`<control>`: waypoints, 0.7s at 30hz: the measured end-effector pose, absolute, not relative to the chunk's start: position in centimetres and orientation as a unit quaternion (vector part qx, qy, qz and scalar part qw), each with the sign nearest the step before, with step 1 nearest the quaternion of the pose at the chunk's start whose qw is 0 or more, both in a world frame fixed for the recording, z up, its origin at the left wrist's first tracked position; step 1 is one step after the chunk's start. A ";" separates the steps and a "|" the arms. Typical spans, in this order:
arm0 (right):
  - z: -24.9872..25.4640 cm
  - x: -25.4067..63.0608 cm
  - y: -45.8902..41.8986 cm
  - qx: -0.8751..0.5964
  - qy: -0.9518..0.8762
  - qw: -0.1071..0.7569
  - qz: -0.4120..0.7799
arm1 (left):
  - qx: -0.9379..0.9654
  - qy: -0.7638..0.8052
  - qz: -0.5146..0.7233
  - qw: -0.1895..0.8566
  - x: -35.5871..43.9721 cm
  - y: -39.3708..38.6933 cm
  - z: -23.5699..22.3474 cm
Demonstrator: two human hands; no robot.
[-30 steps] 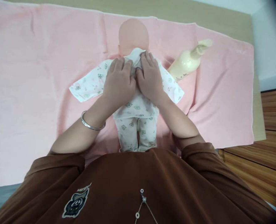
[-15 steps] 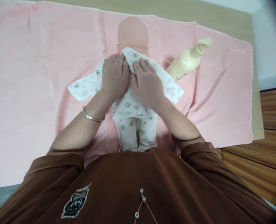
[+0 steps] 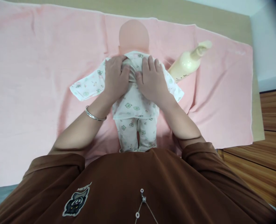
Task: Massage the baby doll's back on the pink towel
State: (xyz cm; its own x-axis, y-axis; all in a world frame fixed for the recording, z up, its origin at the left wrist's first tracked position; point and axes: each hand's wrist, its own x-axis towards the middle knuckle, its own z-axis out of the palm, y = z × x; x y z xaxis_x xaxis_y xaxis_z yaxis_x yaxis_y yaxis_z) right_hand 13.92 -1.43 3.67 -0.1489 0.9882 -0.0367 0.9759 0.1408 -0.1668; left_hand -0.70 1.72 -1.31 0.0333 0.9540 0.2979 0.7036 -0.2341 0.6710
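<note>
A baby doll (image 3: 133, 35) lies on a pink towel (image 3: 35, 77), its smooth head pointing away from me and no facial features showing. It wears a white printed shirt (image 3: 136, 105) and matching trousers (image 3: 147, 132). Across the left side of the doll's upper body rests my left hand (image 3: 116, 76), open, fingers laid on the shirt and thumb out. My right hand (image 3: 154, 81) lies open on the other side, fingers slightly spread. Between my thumbs the cloth is creased. Both shirt sleeves stretch outward; the doll's hands do not show.
Right of the doll, a cream pump bottle (image 3: 186, 63) lies tilted on the towel, near one sleeve. The towel covers most of a light wooden table (image 3: 222, 20). Wood-grained panels (image 3: 273, 124) stand beyond the table's right edge.
Both hands were close together at the collar, with the cloth bunched up. They have moved apart, and the shirt's top edge now lies flatter below the doll's head.
</note>
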 end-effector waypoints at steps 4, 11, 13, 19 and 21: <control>4.1 13.0 -2.5 -0.643 -0.763 0.030 0.053 | 0.694 0.598 0.351 0.194 -0.9 2.0 -1.5; 3.5 15.2 0.0 -0.609 -0.782 0.111 0.081 | 0.751 0.598 0.233 0.154 0.0 -1.3 1.5; 3.2 15.6 0.6 -0.607 -0.780 0.122 0.089 | 0.770 0.584 0.203 0.154 0.1 -1.9 2.3; 3.5 14.7 -0.8 -0.612 -0.783 0.094 0.062 | 0.762 0.573 0.230 0.196 -0.8 -0.1 1.9; 3.7 14.1 -1.5 -0.623 -0.776 0.086 0.050 | 0.749 0.588 0.237 0.193 -1.0 0.6 1.3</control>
State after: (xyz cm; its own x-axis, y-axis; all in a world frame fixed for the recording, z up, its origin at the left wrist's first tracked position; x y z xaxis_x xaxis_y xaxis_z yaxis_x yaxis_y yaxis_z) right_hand 14.11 -1.53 3.67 -0.2081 0.9756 0.0702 0.9583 0.2178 -0.1851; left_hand -1.04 0.58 1.27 0.1966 0.9721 0.1278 0.7886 -0.2342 0.5685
